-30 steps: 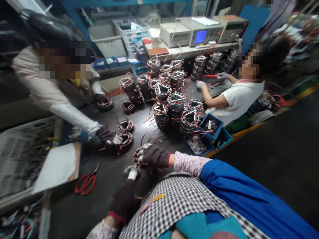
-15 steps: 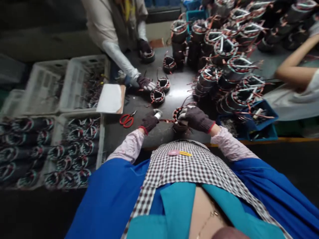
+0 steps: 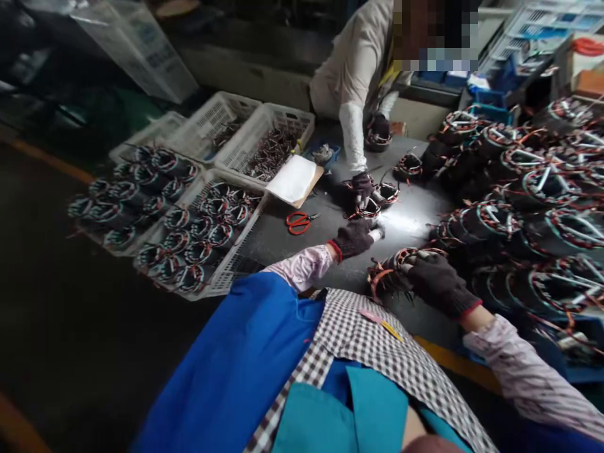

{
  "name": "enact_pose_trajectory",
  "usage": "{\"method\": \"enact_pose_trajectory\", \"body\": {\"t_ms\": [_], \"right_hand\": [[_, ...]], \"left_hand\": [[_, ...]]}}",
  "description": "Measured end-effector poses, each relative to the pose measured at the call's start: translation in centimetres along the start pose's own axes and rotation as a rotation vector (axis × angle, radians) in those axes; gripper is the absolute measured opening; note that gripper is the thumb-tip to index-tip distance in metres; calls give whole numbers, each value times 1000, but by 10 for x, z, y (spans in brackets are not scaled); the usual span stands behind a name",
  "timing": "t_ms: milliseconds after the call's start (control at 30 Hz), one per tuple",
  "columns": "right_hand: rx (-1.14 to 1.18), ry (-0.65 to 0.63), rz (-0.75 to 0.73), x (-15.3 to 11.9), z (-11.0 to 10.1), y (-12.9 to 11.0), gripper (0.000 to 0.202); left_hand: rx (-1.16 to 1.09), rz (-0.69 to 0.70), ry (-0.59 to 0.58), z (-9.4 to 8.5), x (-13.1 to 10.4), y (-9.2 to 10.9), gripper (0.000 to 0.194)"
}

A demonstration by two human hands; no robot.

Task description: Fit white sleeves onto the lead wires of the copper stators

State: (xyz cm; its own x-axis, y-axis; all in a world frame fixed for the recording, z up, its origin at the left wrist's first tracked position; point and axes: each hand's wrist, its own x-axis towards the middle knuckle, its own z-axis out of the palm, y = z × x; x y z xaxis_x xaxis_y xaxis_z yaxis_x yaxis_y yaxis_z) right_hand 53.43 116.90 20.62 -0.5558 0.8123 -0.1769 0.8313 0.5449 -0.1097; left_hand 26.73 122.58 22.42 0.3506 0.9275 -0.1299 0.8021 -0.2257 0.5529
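My right hand (image 3: 436, 280), in a dark glove with pale fingertips, grips a wire-wound ring (image 3: 391, 277) near the table's front edge. Orange-red leads hang from the ring, which is tilted. To the left of it, my left hand (image 3: 356, 239) is just above the table, its fingers pointing right and pressed together; whether anything small is in them is hidden. Just beyond my left hand sit two more wound rings (image 3: 369, 207), and a co-worker's gloved hand (image 3: 363, 189) touches the nearer one. Red-handled scissors (image 3: 299, 222) lie left of my left hand.
Crates (image 3: 236, 251) of wound rings stand at the left, with other crates (image 3: 283, 119) holding loose parts behind. A white pad (image 3: 292, 179) rests by the crates. Tall stacks of wound rings (image 3: 542, 189) fill the right side. A co-worker's sleeve (image 3: 353, 135) reaches over the far edge.
The view has swung left, so the table contents appear farther right. My right hand has tipped the ring over sideways. My left hand has moved away from the ring's lead, toward the co-worker's rings.
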Motion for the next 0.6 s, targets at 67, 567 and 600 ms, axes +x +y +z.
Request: {"method": "enact_pose_trajectory", "body": {"t_ms": [67, 567, 600], "right_hand": [[70, -40, 127, -7, 0, 0, 35], [488, 170, 356, -31, 29, 6, 37], [501, 183, 355, -30, 32, 4, 35]], "left_hand": [[-103, 57, 74, -16, 0, 7, 43], [545, 512, -538, 20, 29, 79, 33], [588, 534, -561, 22, 30, 83, 30]]}}
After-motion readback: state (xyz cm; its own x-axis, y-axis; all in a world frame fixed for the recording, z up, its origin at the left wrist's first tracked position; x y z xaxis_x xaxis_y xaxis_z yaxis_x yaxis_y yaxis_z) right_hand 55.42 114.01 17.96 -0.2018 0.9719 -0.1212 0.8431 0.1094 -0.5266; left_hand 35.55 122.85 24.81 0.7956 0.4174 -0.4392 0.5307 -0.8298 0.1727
